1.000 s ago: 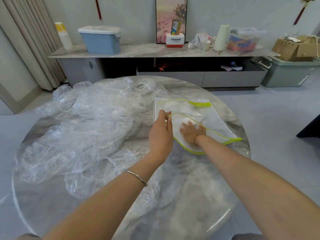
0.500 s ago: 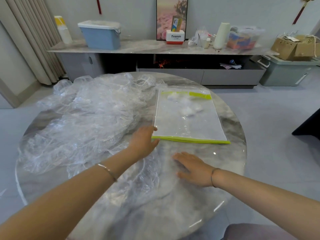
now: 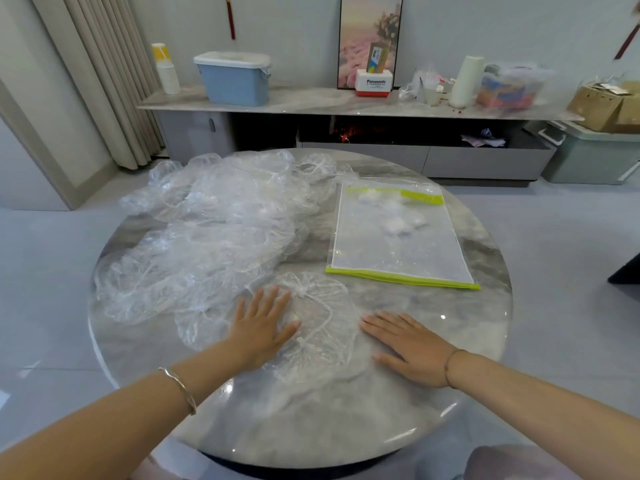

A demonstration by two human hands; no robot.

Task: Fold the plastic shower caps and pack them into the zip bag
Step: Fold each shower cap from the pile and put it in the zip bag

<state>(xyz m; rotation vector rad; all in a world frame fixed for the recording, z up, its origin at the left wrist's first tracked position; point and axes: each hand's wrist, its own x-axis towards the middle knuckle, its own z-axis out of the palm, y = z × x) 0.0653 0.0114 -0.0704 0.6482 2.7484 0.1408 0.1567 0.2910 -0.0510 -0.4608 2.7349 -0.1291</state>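
wall (image 3: 294,26): painted pale grey, framed picture (image 3: 370,32) stood against it | floor (image 3: 561,216): laid in light grey | curtain (image 3: 104,81): beige, hung at left | sideboard (image 3: 311,102): marble-topped, set along wall | table (image 3: 311,420): round, glossy marble

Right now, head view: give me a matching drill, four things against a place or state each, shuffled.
1 left hand
2 right hand
3 zip bag
4 shower cap pile

A heaped on the left of the table
B lying flat, green edges
C silver bangle on its wrist
D thin dark band on its wrist

Pairs: 1-C, 2-D, 3-B, 4-A
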